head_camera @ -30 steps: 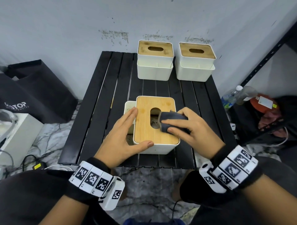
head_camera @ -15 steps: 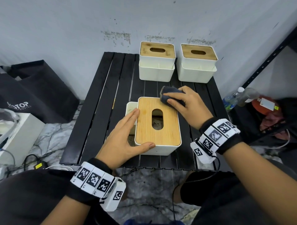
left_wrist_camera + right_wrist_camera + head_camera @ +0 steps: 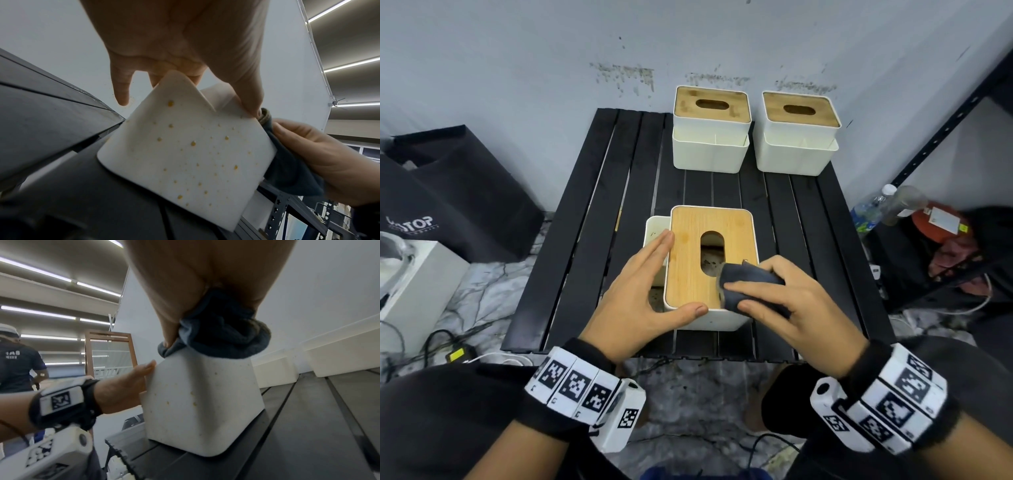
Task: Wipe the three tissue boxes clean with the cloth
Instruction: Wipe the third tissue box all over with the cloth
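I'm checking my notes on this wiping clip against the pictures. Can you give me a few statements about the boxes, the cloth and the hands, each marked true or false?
1. The right hand holds the dark cloth on the near tissue box. True.
2. The cloth lies at the lid's far left corner. False: it is at the near right corner.
3. The left hand steadies the box, fingers straight along its left side. True.
4. The box's white side is spotless. False: yellowish specks dot it.
5. The two far boxes are stacked on each other. False: they stand side by side.
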